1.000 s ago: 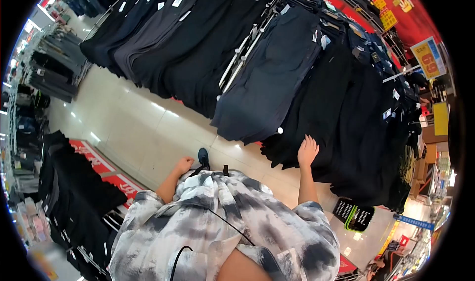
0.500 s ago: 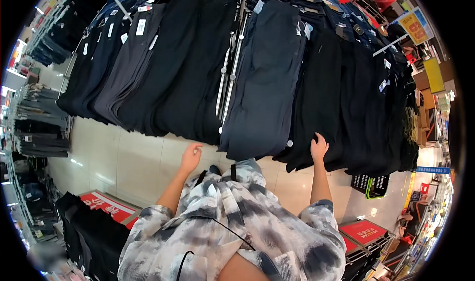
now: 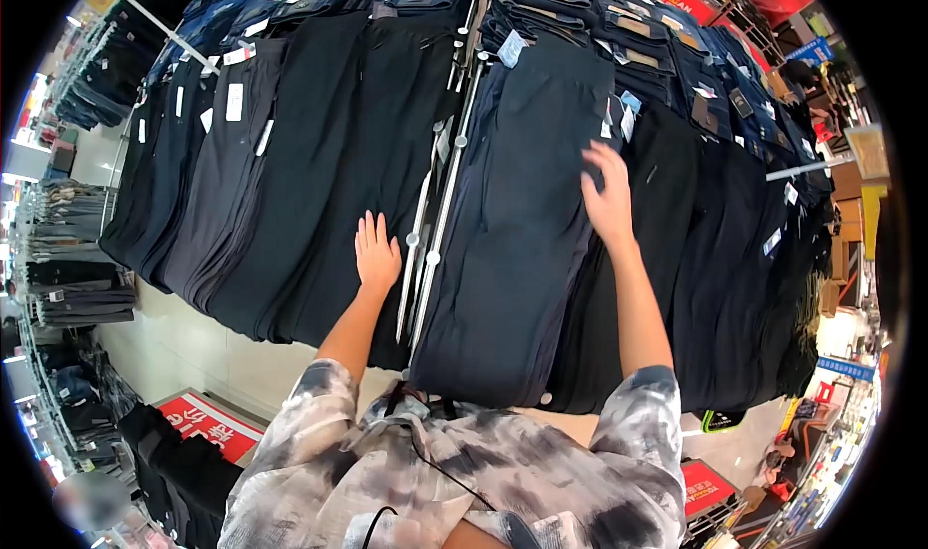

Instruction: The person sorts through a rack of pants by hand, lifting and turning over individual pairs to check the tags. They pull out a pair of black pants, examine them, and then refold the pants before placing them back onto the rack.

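My left hand (image 3: 377, 254) is open, fingers stretched forward, over the black trousers (image 3: 324, 187) left of the metal divider rails (image 3: 432, 259). My right hand (image 3: 607, 196) is open too, fingers a little bent and spread. It overlaps the right edge of the dark navy trousers (image 3: 517, 230), which lie on a pile just right of the rails. Beyond its fingertips, white tags (image 3: 606, 119) stick out at that pile's edge. Black trousers (image 3: 657, 201) lie to the right of my right forearm. Neither hand holds anything.
Folded jeans (image 3: 541, 8) are stacked along the back of the display. Grey trousers (image 3: 217, 182) lie further left. A red sign (image 3: 208, 423) stands low at the left, another red sign (image 3: 706, 486) at the right. A black basket (image 3: 723, 420) with a green handle shows partly beneath the display.
Both hands have moved forward over the trousers, the right one further. The right hand has left the lower end of the black trousers. The view has come nearer the display.
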Tool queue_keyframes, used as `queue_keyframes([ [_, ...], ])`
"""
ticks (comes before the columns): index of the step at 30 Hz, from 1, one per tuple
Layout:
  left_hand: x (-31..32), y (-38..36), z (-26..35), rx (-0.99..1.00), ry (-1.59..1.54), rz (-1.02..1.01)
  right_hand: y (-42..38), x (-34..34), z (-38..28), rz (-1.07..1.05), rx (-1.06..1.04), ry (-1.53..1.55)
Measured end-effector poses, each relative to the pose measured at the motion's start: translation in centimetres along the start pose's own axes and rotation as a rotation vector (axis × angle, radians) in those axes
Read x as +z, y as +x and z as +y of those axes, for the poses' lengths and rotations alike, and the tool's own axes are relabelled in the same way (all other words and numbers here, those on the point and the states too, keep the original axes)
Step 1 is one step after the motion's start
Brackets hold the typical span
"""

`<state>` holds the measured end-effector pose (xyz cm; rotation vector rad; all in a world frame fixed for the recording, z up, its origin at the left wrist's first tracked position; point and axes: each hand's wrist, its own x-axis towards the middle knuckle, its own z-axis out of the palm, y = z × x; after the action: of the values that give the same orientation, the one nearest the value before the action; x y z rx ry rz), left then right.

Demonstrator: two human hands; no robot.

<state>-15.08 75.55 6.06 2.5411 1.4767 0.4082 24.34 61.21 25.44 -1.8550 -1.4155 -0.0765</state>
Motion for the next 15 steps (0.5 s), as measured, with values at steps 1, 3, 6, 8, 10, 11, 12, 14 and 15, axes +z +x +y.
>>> queue_keyframes([
  [1,1.0,0.0,0.5,-0.049,0.038,0.006,3.3,0.8,0.7,-0.027,-0.045,-0.026],
  [3,2.3,0.0,0.9,-0.088,0.113,0.058,9.7,2.6,2.8,-0.085,-0.117,-0.080],
  [6,2.5,0.1,0.4,-0.088,0.105,0.103,16.7,5.3,5.8,-0.178,-0.160,-0.262],
  [8,2.6,0.3,-0.2,-0.087,0.077,0.095,19.0,6.5,6.8,-0.249,-0.184,-0.438],
  [10,2.9,0.5,-0.4,-0.088,0.085,0.103,20.3,6.9,6.1,-0.354,-0.172,-0.617],
  [11,3.1,0.7,-0.6,-0.080,0.073,0.111,20.5,7.5,6.8,-0.288,-0.264,-0.639],
  [12,3.1,0.6,-0.7,-0.076,0.063,0.114,20.5,7.6,6.7,-0.313,-0.276,-0.636],
  [14,2.9,0.8,-0.6,-0.091,0.064,0.084,20.2,7.2,5.5,-0.356,-0.295,-0.627],
  [15,2.8,0.8,-0.5,-0.097,0.069,0.073,19.6,7.2,5.4,-0.334,-0.309,-0.590],
])
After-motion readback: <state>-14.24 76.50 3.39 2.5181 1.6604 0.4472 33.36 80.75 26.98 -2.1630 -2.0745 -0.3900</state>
